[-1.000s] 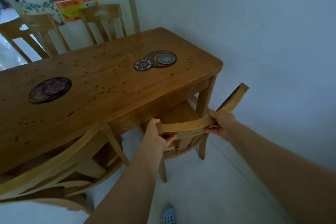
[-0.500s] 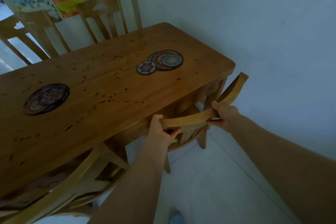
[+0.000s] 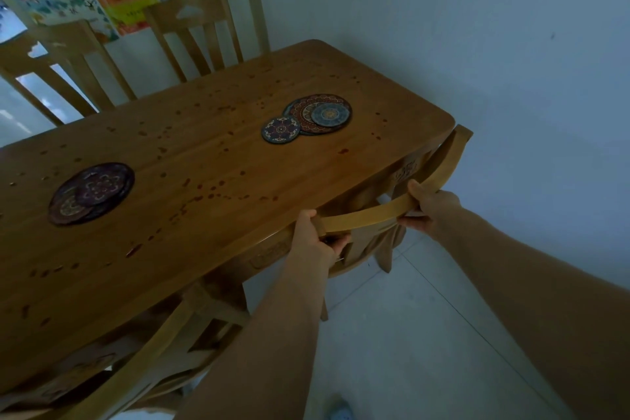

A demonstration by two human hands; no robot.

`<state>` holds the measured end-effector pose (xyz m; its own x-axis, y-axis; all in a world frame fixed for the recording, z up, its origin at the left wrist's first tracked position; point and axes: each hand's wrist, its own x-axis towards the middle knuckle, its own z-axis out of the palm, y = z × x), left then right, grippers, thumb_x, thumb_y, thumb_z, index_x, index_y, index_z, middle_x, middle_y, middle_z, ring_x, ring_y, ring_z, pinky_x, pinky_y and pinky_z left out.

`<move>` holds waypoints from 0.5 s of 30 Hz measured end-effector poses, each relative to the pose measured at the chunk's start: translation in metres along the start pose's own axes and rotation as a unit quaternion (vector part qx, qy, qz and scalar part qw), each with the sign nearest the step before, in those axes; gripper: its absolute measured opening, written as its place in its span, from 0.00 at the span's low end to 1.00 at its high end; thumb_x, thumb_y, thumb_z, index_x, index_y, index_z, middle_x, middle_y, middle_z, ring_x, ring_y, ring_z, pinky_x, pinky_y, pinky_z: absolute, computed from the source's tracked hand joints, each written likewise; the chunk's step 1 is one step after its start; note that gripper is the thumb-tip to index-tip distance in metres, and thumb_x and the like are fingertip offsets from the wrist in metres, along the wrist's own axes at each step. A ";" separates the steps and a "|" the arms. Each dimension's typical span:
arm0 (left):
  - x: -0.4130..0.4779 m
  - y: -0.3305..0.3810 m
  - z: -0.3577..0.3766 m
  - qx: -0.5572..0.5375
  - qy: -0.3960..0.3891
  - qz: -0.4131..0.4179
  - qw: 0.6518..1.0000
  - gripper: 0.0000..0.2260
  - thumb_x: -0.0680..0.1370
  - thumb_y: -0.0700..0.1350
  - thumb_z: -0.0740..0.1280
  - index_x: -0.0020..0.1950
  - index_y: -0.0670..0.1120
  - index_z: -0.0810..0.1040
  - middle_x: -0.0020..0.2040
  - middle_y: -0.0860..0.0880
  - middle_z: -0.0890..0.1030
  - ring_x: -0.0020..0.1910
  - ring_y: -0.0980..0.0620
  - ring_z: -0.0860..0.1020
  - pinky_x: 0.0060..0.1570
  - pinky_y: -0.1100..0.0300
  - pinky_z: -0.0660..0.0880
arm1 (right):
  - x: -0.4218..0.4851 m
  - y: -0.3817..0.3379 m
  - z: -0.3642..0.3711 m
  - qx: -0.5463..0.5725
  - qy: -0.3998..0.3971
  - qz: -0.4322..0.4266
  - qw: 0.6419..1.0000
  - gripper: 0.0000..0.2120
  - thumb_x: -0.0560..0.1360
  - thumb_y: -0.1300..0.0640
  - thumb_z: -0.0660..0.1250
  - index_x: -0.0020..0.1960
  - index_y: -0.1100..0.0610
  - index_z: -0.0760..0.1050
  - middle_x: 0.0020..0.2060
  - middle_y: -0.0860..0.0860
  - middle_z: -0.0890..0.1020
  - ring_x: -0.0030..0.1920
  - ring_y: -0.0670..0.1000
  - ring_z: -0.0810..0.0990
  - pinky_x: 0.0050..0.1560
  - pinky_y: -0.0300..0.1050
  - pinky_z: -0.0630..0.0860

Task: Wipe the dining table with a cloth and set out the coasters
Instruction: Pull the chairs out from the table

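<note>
A wooden dining table (image 3: 191, 249) fills the left and middle of the head view, its top dotted with small dark marks. Patterned round coasters lie on it in two groups: a dark stack (image 3: 91, 193) at the left and a colourful overlapping group (image 3: 308, 118) near the far right end. My left hand (image 3: 315, 237) and my right hand (image 3: 431, 208) both grip the curved top rail of a wooden chair (image 3: 371, 213) that sits tucked against the table's near right edge. No cloth is visible.
A second wooden chair (image 3: 146, 351) stands at the table's near left. Two more chairs (image 3: 194, 34) line the far side. A pale wall runs close along the right. Light floor tiles (image 3: 409, 334) lie below, and a slipper (image 3: 339, 411) shows at the bottom edge.
With both hands on its rail, the chair has moved in toward the table until its back reaches the edge. My view has come closer to the table.
</note>
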<state>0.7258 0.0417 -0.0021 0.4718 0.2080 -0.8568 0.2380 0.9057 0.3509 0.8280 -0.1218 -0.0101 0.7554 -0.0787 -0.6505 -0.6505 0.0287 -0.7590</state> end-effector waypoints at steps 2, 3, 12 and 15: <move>0.000 0.001 0.000 -0.002 -0.005 -0.003 1.000 0.23 0.78 0.47 0.67 0.71 0.44 0.65 0.62 0.36 0.69 0.67 0.34 0.69 0.64 0.40 0.72 | 0.001 0.001 0.002 -0.009 0.008 -0.011 1.000 0.22 0.76 0.53 0.70 0.65 0.63 0.70 0.59 0.59 0.78 0.56 0.60 0.80 0.48 0.57 0.82; -0.001 0.001 0.000 -0.005 -0.006 -0.007 1.000 0.23 0.78 0.47 0.67 0.71 0.44 0.65 0.62 0.36 0.69 0.67 0.34 0.69 0.64 0.40 0.72 | 0.001 0.001 0.004 -0.018 0.017 -0.016 1.000 0.22 0.77 0.53 0.70 0.64 0.63 0.70 0.58 0.59 0.78 0.56 0.61 0.80 0.48 0.56 0.82; -0.028 0.005 -0.021 -0.002 -0.051 -0.027 0.998 0.23 0.81 0.52 0.64 0.68 0.38 0.67 0.55 0.33 0.76 0.61 0.36 0.76 0.63 0.43 0.74 | -0.042 0.016 0.017 -0.101 0.054 -0.031 0.993 0.22 0.81 0.44 0.57 0.69 0.57 0.66 0.56 0.58 0.78 0.49 0.63 0.81 0.36 0.53 0.80; -0.048 -0.001 -0.040 0.032 -0.073 0.018 0.997 0.22 0.81 0.50 0.64 0.69 0.38 0.67 0.55 0.35 0.79 0.54 0.39 0.80 0.56 0.47 0.79 | -0.073 0.029 0.023 -0.074 0.022 -0.012 0.997 0.18 0.82 0.48 0.58 0.65 0.58 0.68 0.53 0.57 0.78 0.48 0.61 0.80 0.35 0.51 0.80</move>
<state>0.6691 0.0458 0.0233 0.5986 0.1798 -0.7806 0.2696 0.8724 0.4077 0.7558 -0.0922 0.0144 0.7688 -0.1221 -0.6277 -0.6392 -0.1200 -0.7596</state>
